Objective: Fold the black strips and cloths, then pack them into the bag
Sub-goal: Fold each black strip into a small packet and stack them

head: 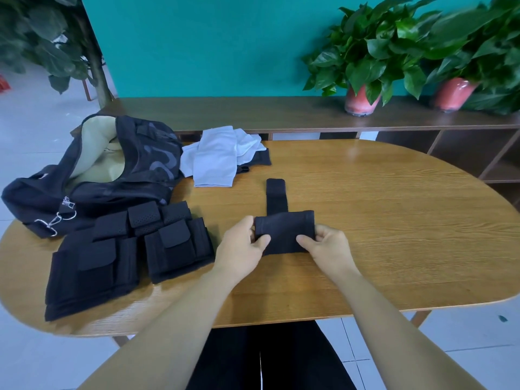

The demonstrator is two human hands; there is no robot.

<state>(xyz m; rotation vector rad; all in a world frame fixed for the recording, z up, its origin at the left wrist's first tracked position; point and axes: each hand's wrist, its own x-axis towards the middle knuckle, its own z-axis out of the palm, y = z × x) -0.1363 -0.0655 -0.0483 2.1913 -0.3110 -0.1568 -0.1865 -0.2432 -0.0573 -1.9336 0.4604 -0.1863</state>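
Observation:
A folded black strip (284, 229) lies on the wooden table (394, 235) in front of me, with a narrow tail (276, 195) sticking out towards the far side. My left hand (242, 243) pinches its left end, thumb on top. Its right end is pinched by my right hand (326, 246). Several folded black strips (126, 254) are stacked to the left. The black bag (92, 175) lies open at the table's far left, its pale lining showing. White and grey cloths (219, 156) lie heaped beside the bag, partly covering another black piece (261, 159).
A long wooden shelf (253, 111) runs behind the table, carrying two potted plants (363, 63) in pink pots at the right. A teal wall stands behind. Another leafy plant (42, 38) stands at the far left. The bag's metal clips (59, 218) rest near the table's left edge.

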